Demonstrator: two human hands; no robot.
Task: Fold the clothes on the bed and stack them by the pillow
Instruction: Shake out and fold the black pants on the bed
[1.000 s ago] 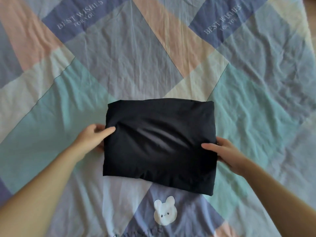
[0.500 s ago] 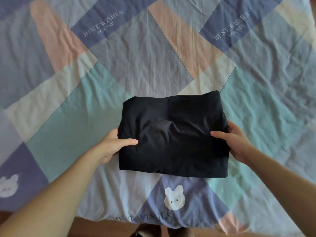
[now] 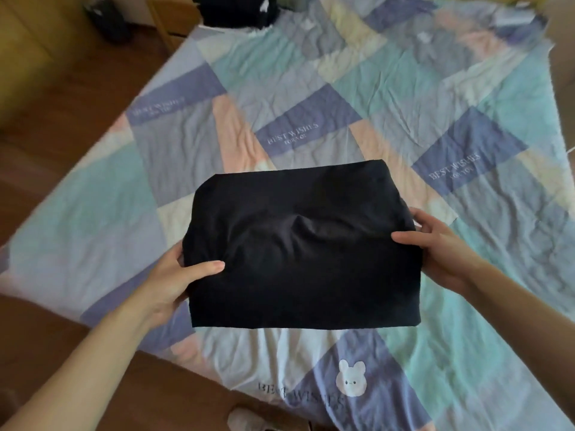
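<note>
We found the patchwork bedsheet (image 3: 311,88) bare and flat across its whole middle and far right, so a hand could pass freely there. At the far left corner a dark heap of cloth (image 3: 236,10) lay on the sheet's edge and stood in the way. The folded black garment (image 3: 305,250), gripped at its sides by the left hand (image 3: 174,278) and the right hand (image 3: 435,244), blocked the near middle. To the left the sheet ended at a wooden floor (image 3: 62,104), with a dark object (image 3: 105,20) far off on it
</note>
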